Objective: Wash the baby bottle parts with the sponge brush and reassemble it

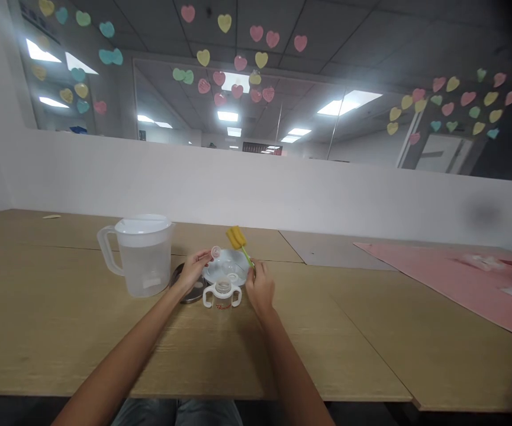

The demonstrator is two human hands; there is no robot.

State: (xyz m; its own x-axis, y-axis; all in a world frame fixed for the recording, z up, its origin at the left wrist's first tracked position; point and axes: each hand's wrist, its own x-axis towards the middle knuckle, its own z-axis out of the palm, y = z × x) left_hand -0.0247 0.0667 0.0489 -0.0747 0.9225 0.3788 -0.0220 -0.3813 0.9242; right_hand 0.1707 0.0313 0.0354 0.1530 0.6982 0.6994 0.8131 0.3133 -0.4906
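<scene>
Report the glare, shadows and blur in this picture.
Head view: ceiling lights glare white; a dark, blurry smudge over the white wall at right; soft shadow falls on the table; red lettering on the handled bottle is too soft to read.

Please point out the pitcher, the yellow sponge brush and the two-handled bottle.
Pitcher [146, 263], head view: side wall.
Yellow sponge brush [238, 239], head view: sponge head.
Two-handled bottle [223, 296], head view: body, between the handles.

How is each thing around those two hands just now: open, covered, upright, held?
Pitcher, upright, lid on
Bottle, upright, uncapped
Bowl, open side up
Dark dish, flat, partly hidden
Brush, in the right fingers, sponge up
Clear piece, in the left fingers
</scene>
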